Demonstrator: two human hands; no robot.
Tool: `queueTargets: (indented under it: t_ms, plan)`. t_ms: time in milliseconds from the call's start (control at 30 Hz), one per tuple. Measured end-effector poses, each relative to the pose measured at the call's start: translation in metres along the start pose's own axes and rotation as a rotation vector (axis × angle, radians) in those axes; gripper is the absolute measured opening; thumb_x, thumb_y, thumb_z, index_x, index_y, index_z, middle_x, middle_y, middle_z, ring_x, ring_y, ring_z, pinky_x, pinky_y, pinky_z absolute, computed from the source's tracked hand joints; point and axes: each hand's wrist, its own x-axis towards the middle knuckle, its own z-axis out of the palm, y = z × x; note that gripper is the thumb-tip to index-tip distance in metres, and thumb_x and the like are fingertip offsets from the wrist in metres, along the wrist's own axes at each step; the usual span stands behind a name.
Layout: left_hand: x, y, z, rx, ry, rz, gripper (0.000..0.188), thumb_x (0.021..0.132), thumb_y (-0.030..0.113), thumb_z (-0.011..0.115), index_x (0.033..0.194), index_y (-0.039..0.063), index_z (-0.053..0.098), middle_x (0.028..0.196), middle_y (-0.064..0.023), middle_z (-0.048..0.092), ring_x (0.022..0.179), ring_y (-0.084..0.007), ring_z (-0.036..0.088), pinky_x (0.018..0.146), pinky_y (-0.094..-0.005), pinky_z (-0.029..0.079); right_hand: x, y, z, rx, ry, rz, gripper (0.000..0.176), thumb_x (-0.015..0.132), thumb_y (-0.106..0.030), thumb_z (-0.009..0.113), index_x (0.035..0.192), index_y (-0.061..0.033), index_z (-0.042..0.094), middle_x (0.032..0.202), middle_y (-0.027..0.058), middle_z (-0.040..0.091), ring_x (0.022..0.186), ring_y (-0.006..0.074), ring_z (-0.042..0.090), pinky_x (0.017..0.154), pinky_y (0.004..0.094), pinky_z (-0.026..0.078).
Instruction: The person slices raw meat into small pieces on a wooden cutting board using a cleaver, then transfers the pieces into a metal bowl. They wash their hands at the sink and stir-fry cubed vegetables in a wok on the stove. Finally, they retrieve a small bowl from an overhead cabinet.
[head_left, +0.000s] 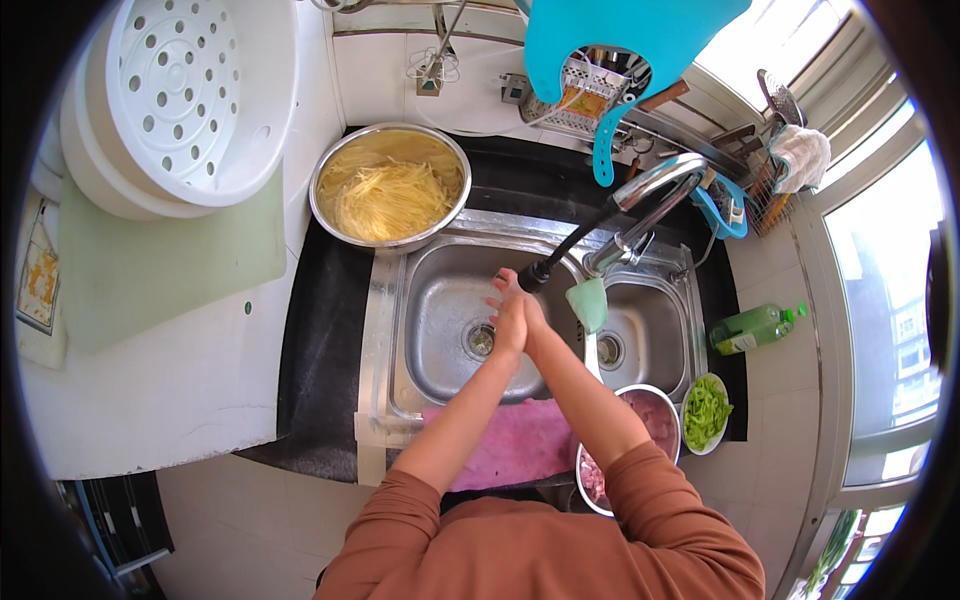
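My left hand (510, 322) and my right hand (531, 304) are pressed together over the large basin of the stainless steel sink (442, 300), under the black spout end of the chrome faucet (667, 180). Some fingers are spread, and no object shows between the palms. The drain (480, 340) lies below and beside them. A green sponge or cloth (588, 304) rests on the divider between the basins. Behind the sink at the left stands a steel bowl (319, 202) of shredded yellow food.
A pink cloth (510, 446) covers the sink's front edge. Right of it stand a bowl (676, 420) of raw meat and a dish (705, 452) of cut green vegetable. A green bottle (750, 330) is at the right. A white perforated basket (262, 150) stands left, near a pale green board (172, 277).
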Motion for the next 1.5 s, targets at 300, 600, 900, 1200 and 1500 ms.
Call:
queueTargets:
  t_ms: [300, 600, 900, 1200, 1500]
  plan:
    - [-0.019, 0.006, 0.011, -0.124, -0.039, -0.013, 0.074, 0.099, 0.057, 0.046, 0.148, 0.002, 0.038, 0.151, -0.0094, 0.040, 0.139, -0.0223, 0.036, 0.114, -0.0339, 0.026, 0.007, 0.008, -0.009, -0.072, 0.104, -0.263, 0.063, 0.099, -0.049, 0.050, 0.136, 0.0013, 0.050, 0.133, 0.0099, 0.054, 0.117, 0.0192, 0.050, 0.100, 0.0345, 0.039]
    - [-0.007, 0.006, -0.024, -0.405, -0.001, 0.025, 0.026, 0.097, 0.018, 0.061, 0.119, 0.003, 0.062, 0.109, -0.0049, 0.067, 0.098, -0.0132, 0.064, 0.086, -0.0258, 0.053, 0.012, 0.006, -0.045, -0.241, -0.039, -0.239, 0.029, 0.100, -0.015, 0.053, 0.124, 0.0004, 0.058, 0.120, 0.0070, 0.063, 0.111, 0.0173, 0.060, 0.099, 0.0330, 0.045]
    - [0.002, 0.009, -0.024, -0.386, -0.140, 0.012, 0.026, 0.094, 0.019, 0.066, 0.112, 0.001, 0.063, 0.105, -0.0061, 0.067, 0.094, -0.0135, 0.065, 0.084, -0.0257, 0.055, 0.006, -0.005, -0.056, -0.132, -0.070, -0.198, 0.019, 0.096, -0.006, 0.050, 0.112, -0.0040, 0.062, 0.106, 0.0036, 0.065, 0.097, 0.0123, 0.061, 0.087, 0.0287, 0.050]
    - [0.001, 0.004, -0.011, -0.715, -0.253, 0.056, 0.028, 0.098, 0.009, 0.054, 0.126, 0.005, 0.056, 0.120, -0.0050, 0.061, 0.113, -0.0159, 0.059, 0.099, -0.0286, 0.048, 0.015, 0.011, -0.035, 0.212, -0.214, -0.250, 0.019, 0.097, -0.017, 0.057, 0.111, -0.0036, 0.059, 0.104, 0.0120, 0.064, 0.097, 0.0239, 0.063, 0.088, 0.0357, 0.051]
    - [0.012, -0.034, 0.010, 0.611, 0.073, 0.644, 0.061, 0.103, 0.037, 0.037, 0.155, 0.008, 0.022, 0.159, -0.0116, 0.025, 0.147, -0.0297, 0.022, 0.118, -0.0396, 0.018, 0.065, 0.031, -0.039, -0.021, -0.192, -0.141, 0.049, 0.098, -0.057, 0.043, 0.108, -0.0104, 0.056, 0.096, 0.0084, 0.063, 0.082, 0.0254, 0.062, 0.065, 0.0382, 0.049]
